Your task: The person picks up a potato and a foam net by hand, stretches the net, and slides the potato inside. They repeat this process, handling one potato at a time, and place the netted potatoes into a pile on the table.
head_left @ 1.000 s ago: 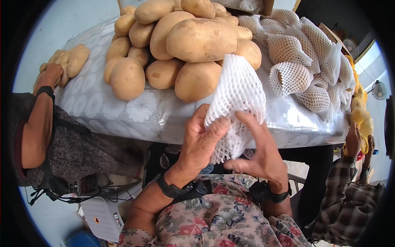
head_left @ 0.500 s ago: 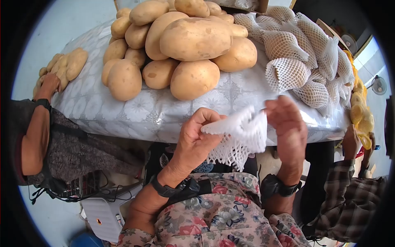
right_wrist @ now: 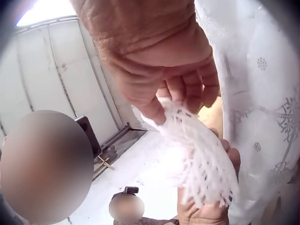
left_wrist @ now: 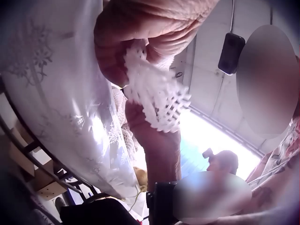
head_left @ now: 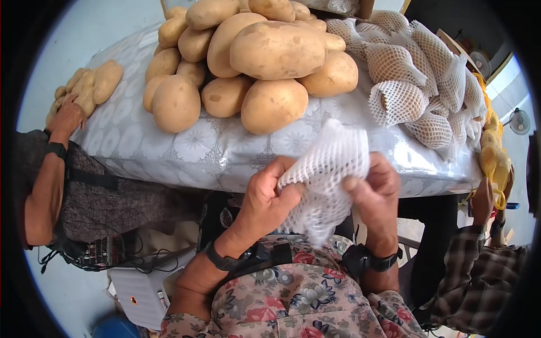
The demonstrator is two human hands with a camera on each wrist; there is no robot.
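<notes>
Between the two hands hangs a white foam net sleeve (head_left: 332, 155), in front of the table's near edge. My left hand (head_left: 264, 197) pinches its left side between thumb and fingers. On the other side my right hand (head_left: 376, 194) grips the sleeve with the thumb bent over it. In the left wrist view the ragged mesh end of the net sleeve (left_wrist: 157, 98) shows below the left fingers. The right wrist view shows the net sleeve (right_wrist: 192, 150) pinched by the right thumb and fingers. Beyond the hands, bare potatoes (head_left: 276, 50) are piled on the table.
Potatoes in white foam nets (head_left: 397, 103) are heaped at the right on the patterned tablecloth (head_left: 225, 149). Another person's hand (head_left: 69, 115) rests by a small potato group (head_left: 104, 81) at the left. At far right, a person's hands hold a yellow net bag (head_left: 495, 160).
The right hand, apart from the sleeve half a second ago, has come back and grips it. The sleeve, folded over then, stands taller now. The left hand has kept its hold.
</notes>
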